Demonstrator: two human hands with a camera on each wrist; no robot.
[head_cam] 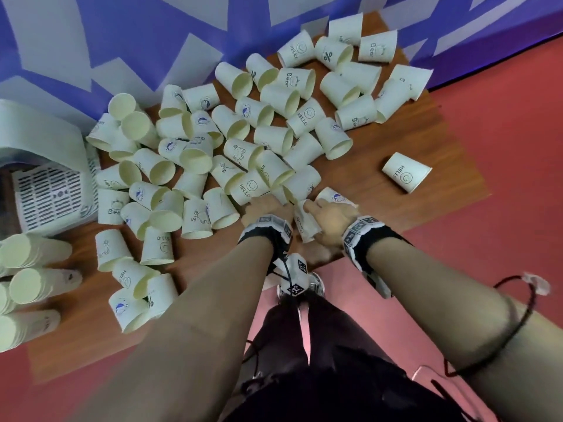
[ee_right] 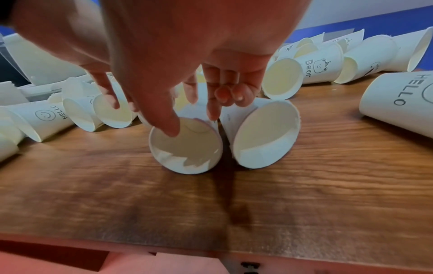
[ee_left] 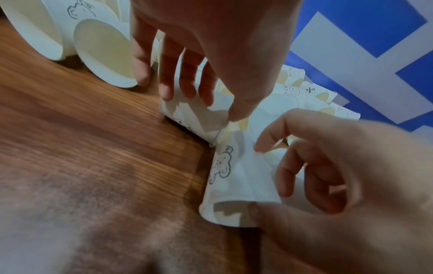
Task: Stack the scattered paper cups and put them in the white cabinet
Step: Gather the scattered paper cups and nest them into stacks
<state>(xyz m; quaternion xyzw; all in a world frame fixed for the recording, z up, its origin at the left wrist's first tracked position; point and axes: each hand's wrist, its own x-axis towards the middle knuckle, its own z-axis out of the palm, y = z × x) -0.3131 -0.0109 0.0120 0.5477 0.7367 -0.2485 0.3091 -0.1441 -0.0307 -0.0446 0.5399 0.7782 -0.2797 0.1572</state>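
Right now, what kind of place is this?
Probably a staged indoor room, not a kitchen: a low wooden table strewn with paper cups, a red floor, and a blue-and-white patterned wall.

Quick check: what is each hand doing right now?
Left hand: fingers wrapped over a white paper cup lying at the pile's edge.
Right hand: grip on a white bear-print paper cup lying on its side.

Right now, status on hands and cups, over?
Left hand grips one lying cup; right hand pinches the bear cup. Loose cups crowd the table. Some stacks done.
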